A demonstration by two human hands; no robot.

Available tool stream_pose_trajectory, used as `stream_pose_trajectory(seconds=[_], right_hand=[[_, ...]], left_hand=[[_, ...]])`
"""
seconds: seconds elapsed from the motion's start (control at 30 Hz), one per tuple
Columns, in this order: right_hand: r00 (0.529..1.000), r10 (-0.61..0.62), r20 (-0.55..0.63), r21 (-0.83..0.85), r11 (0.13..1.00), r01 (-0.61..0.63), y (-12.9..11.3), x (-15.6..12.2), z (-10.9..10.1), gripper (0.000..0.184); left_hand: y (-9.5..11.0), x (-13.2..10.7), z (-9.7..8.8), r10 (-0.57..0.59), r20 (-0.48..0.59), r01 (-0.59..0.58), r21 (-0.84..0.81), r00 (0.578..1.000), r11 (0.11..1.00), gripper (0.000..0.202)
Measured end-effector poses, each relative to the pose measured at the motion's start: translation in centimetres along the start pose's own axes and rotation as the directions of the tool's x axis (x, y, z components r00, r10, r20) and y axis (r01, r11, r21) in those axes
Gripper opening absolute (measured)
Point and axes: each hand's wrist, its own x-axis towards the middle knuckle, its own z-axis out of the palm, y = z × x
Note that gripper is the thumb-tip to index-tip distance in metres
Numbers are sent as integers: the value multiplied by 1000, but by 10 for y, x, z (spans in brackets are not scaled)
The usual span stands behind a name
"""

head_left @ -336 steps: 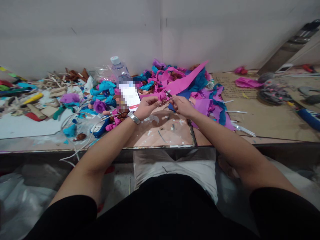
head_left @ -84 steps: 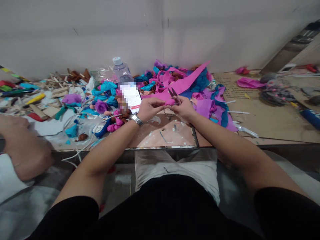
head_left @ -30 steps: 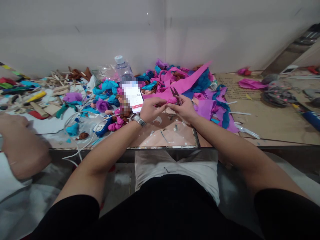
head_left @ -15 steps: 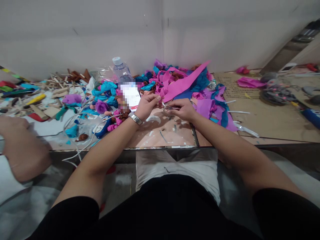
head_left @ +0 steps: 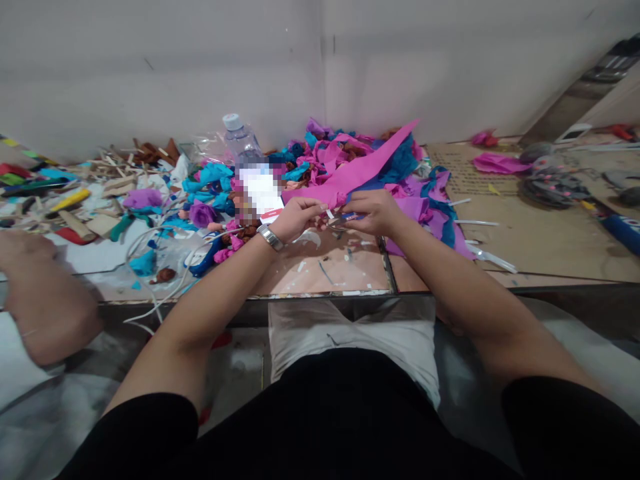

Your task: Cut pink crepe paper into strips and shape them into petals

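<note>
My left hand [head_left: 296, 217], a metal watch on its wrist, pinches a small white piece at its fingertips. Facing it, my right hand [head_left: 374, 210] is closed round small scissors [head_left: 341, 218] whose tips point left toward that piece. The two hands almost touch above the pinkish tabletop [head_left: 320, 267]. Just behind them a long strip of pink crepe paper [head_left: 365, 167] runs up to the right; whether either hand holds it I cannot tell.
A heap of pink, blue and purple paper scraps [head_left: 345, 160] lies behind. A phone [head_left: 263, 193] leans by a water bottle [head_left: 239, 139]. White cable [head_left: 160, 267], wooden sticks [head_left: 115, 175] and paper flowers [head_left: 200, 213] crowd the left. Another person's arm [head_left: 35, 300] rests at far left.
My hands have come down from the pink paper and closer together. The scissors, upright a second ago, now lie level with tips pointing left. A small white piece shows at my left fingertips.
</note>
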Motion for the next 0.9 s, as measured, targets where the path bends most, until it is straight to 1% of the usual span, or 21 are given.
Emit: stream_pose_trajectory(seconds=[0.13, 0.23, 0.33, 0.43, 0.67, 0.9], right_hand=[[1000, 16, 12, 2, 1000, -16, 0, 0, 0, 35], [999, 42, 2, -3, 999, -42, 1, 1, 1, 37], [999, 47, -5, -2, 999, -47, 1, 1, 2, 40], [999, 46, -12, 1, 999, -46, 2, 0, 2, 37], [995, 97, 10, -7, 995, -97, 3, 0, 2, 38], [994, 108, 26, 22, 994, -108, 6, 2, 1, 31]], left_hand=[[2, -1, 1, -2, -1, 2, 10, 1000, 1000, 45], [2, -2, 1, -1, 4, 1, 13, 1000, 1000, 45], [2, -3, 1, -18, -2, 18, -8, 1000, 1000, 46], [2, -3, 1, -37, -4, 37, -36, 999, 999, 46], [4, -4, 4, -52, -19, 50, -70, 998, 996, 46], [5, -3, 3, -42, -25, 39, -127, 999, 991, 48]])
